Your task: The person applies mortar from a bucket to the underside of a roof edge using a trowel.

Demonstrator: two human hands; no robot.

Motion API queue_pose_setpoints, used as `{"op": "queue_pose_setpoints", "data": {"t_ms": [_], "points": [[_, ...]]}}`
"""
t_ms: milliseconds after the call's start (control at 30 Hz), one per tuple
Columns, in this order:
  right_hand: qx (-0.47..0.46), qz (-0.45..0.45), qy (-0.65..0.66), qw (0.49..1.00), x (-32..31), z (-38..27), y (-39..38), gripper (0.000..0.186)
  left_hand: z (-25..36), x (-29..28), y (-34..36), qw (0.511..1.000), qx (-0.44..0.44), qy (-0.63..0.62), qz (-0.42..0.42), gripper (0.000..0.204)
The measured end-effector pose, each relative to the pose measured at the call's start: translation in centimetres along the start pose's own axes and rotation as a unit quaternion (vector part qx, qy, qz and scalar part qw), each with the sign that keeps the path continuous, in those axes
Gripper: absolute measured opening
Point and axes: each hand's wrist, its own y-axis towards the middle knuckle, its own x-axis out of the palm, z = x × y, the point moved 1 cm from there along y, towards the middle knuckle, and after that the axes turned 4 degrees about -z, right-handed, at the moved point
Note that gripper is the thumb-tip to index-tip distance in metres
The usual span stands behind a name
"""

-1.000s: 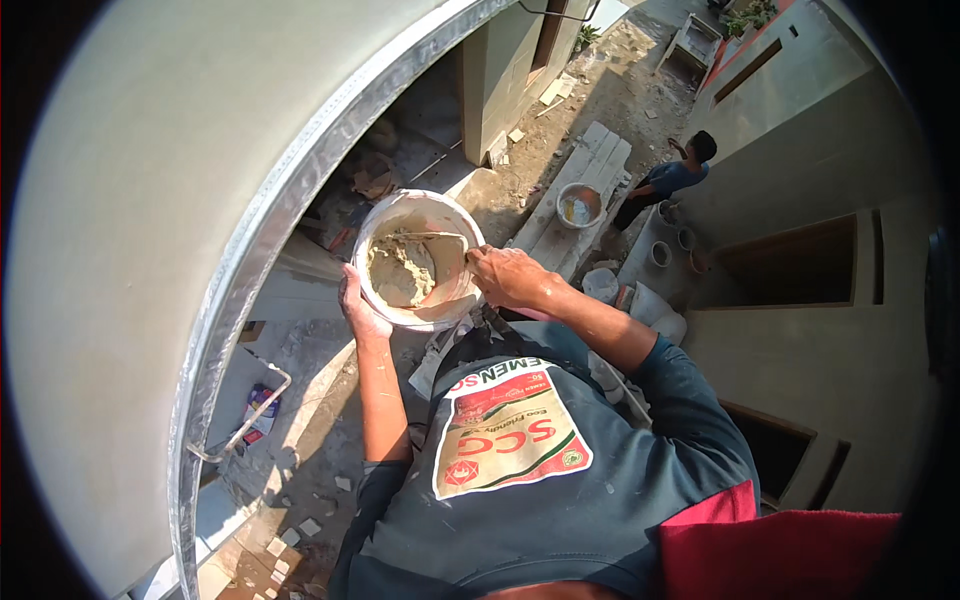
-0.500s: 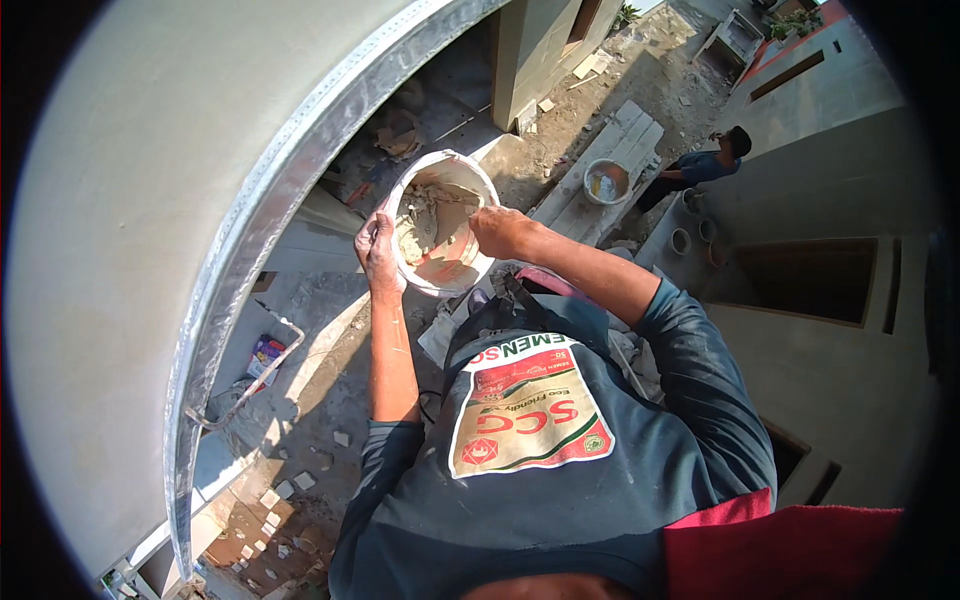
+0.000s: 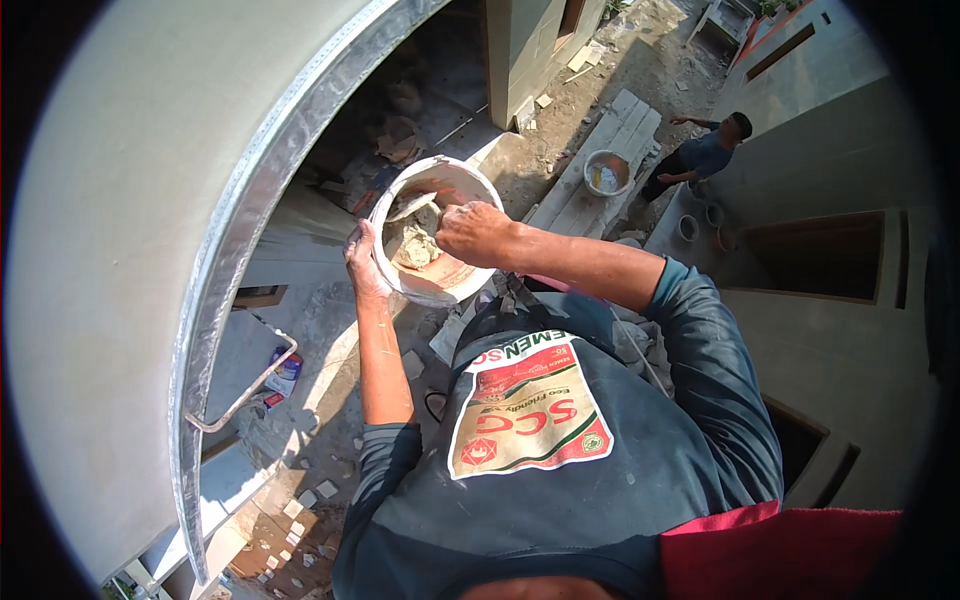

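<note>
left hand (image 3: 362, 262) grips bucket (image 3: 440, 285) rim | right hand (image 3: 475, 232) clenched inside | bucket mouth tilted toward person

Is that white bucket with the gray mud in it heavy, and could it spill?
Probably heavy for its size: the white bucket holds wet gray mortar. The left hand grips its rim while the right hand reaches in. It looks tilted, though thick mortar likely won't spill easily.

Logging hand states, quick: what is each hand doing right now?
Left hand: closed on the rim of the round white plastic bucket of grey mortar.
Right hand: closed inside the bucket; what it grips cannot be told.
</note>
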Motion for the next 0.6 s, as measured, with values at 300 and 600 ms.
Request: {"op": "queue_pose_setpoints", "data": {"t_ms": [300, 600], "points": [[0.162, -0.088, 0.294, 0.938, -0.2, 6.4, -2.1, 0.021, -1.3, -0.7, 0.1, 0.998, 0.021, 0.010, 0.058, 0.046], [0.017, -0.041, 0.054, 0.998, 0.2, 1.2, -0.5, 0.012, -0.8, 0.9, 0.2, 0.998, -0.022, -0.006, -0.060, 0.044]]}}
